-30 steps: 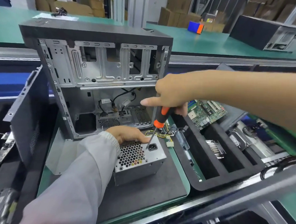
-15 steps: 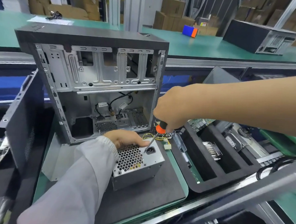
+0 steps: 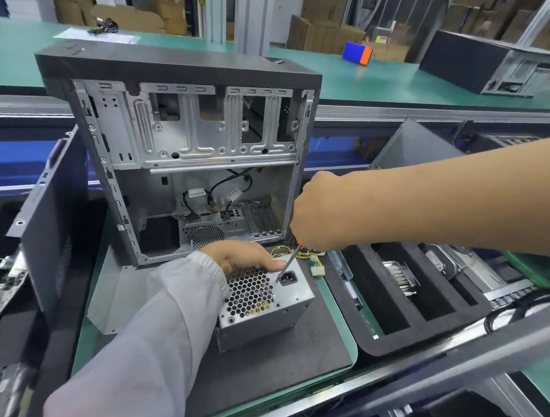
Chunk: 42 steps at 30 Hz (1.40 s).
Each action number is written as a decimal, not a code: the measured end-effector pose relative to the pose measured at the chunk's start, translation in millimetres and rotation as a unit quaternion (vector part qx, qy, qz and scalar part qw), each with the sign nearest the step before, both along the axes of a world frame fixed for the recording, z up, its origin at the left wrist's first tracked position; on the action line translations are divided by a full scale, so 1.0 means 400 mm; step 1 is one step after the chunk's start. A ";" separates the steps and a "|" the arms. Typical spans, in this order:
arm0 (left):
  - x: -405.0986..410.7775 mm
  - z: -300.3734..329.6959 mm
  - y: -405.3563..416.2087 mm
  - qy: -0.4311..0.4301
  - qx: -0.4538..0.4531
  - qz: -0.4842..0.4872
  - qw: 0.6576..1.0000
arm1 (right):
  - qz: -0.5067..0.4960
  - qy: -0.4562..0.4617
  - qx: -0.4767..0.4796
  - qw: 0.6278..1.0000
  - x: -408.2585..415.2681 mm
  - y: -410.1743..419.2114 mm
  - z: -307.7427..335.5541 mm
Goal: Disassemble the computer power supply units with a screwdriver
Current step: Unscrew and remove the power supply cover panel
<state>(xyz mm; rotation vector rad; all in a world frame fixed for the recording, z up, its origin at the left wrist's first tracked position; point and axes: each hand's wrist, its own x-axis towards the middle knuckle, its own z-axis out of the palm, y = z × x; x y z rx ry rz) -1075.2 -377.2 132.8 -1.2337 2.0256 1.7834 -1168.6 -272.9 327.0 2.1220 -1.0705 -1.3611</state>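
The right hand (image 3: 318,210) is clenched around the screwdriver (image 3: 287,262); its handle is almost hidden under the fist (only a small orange part shows). The thin shaft goes down and to the left, and its tip touches the top face of the power supply unit (image 3: 268,307) just beside the black power socket (image 3: 288,277). The left hand (image 3: 242,256), in a white sleeve (image 3: 152,329), lies on the far edge of the unit with fingers bent over it, holding it. The unit stands on a dark mat (image 3: 291,362), directly in front of the open computer case (image 3: 187,159). Yellow wires (image 3: 300,253) lie behind the unit. To the right is a black foam tray (image 3: 384,341) with parts.
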 end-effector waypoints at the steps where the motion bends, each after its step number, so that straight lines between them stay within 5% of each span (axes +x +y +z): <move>1: 0.000 0.000 0.000 -0.001 -0.003 0.002 1.000 | 0.005 -0.005 -0.002 1.000 -0.001 0.001 0.000; 32: 0.012 0.025 0.023 0.019 -0.043 -0.015 0.999 | -0.028 -0.054 -0.050 0.997 -0.045 0.039 -0.034; 36: 0.025 0.040 0.047 0.081 -0.180 0.017 0.980 | -0.053 -0.083 -0.056 0.994 -0.068 0.045 -0.037; 42: 0.046 0.056 0.122 0.139 -0.419 0.066 0.895 | -0.123 -0.128 -0.060 0.982 -0.104 0.060 -0.035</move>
